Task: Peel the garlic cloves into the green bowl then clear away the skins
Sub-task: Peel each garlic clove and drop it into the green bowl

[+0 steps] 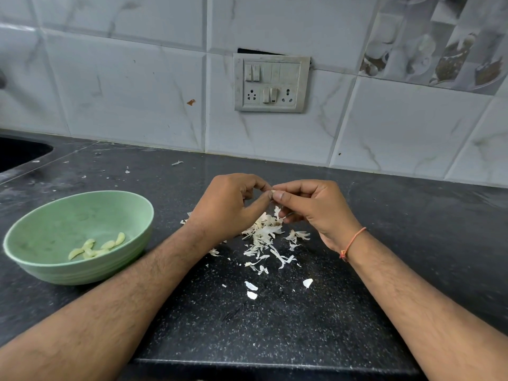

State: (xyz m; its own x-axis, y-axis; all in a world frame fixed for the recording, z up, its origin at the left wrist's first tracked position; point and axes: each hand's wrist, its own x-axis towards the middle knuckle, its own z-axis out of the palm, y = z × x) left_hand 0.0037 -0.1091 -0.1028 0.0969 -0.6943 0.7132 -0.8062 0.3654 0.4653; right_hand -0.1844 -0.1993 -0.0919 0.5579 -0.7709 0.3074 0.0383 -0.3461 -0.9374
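My left hand [228,204] and my right hand [313,207] meet fingertip to fingertip above the dark counter, both pinching one small garlic clove [273,191] that is mostly hidden by the fingers. Below them lies a heap of white garlic skins [265,232], with loose flakes scattered toward me. The green bowl [41,232] stands to the left of my left forearm and holds several peeled cloves [96,247].
The black speckled counter [275,325] runs to a front edge near the bottom. A dark sink [16,154] sits at the far left. A tiled wall with a switch and socket panel [271,83] rises behind. Stray skin bits [177,162] lie toward the back.
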